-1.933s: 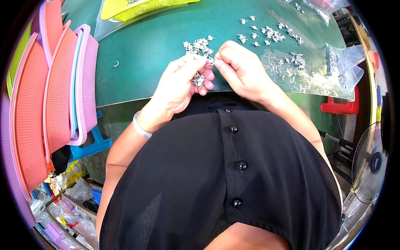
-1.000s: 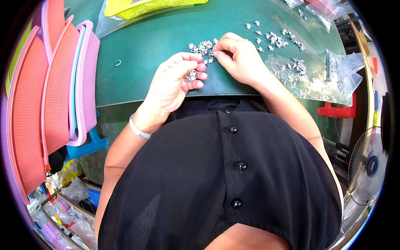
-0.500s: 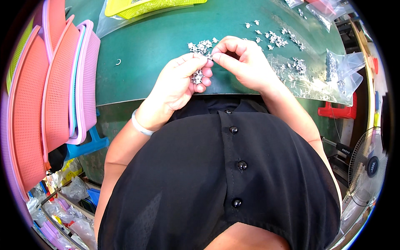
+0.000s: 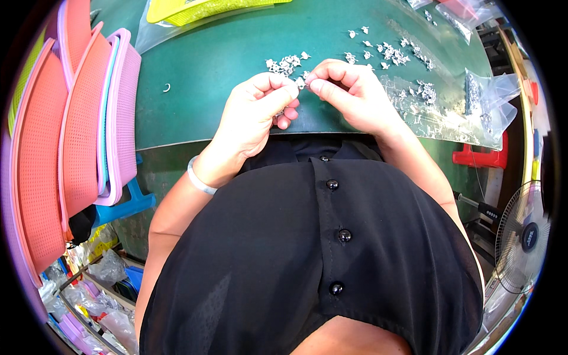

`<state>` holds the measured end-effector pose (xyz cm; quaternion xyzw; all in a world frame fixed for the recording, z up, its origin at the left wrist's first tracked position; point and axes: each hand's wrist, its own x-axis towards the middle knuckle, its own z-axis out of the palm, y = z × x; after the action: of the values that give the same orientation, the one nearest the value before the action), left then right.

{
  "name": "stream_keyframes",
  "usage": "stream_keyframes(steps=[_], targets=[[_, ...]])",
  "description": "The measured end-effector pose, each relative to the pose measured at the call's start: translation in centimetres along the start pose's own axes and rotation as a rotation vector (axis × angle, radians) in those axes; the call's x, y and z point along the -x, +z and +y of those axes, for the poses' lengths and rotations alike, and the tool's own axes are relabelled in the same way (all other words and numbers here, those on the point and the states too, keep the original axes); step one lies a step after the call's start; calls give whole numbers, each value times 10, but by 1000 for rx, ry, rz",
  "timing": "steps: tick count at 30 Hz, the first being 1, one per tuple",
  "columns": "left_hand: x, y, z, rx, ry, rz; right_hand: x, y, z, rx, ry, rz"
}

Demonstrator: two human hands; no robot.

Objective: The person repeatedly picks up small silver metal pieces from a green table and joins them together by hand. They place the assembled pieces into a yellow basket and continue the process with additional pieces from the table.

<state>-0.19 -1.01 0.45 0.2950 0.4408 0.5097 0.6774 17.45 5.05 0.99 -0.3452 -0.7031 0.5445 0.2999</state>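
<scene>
Between the thumb and finger of my left hand (image 4: 257,109) is a small silvery metal piece (image 4: 300,83). The curled lower fingers of that hand mostly hide some more pieces in the palm. My right hand (image 4: 355,92) pinches at the same metal piece from the right, its thumb and forefinger closed; whether a separate part is in them is too small to tell. Just beyond my hands lies a pile of similar metal pieces (image 4: 287,64) on the green table (image 4: 201,77). More loose pieces (image 4: 393,54) are scattered to the right.
Pink and orange perforated baskets (image 4: 38,160) stand stacked at the left. A yellow-green basket (image 4: 201,10) is at the far edge. On the right lie clear plastic bags (image 4: 500,106) with small parts; a fan (image 4: 526,236) stands beyond. A small ring-shaped piece (image 4: 167,88) lies left.
My right fingers have shifted slightly right, and a metal piece now shows between both hands. My left fingers have curled over the pieces in the palm.
</scene>
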Motion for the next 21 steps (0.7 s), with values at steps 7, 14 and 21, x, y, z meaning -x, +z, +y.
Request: stream_keyframes(steps=[7,14,21], targets=[[-1,-3,-3,49,-4,-38,-1,-1,1,54,-72,-18],[-6,-15,-3,270,-33,-75,-11,-5,14,683,-260,116],[-7,-21,-4,323,-43,-124,-16,2,13,877,-273,109]])
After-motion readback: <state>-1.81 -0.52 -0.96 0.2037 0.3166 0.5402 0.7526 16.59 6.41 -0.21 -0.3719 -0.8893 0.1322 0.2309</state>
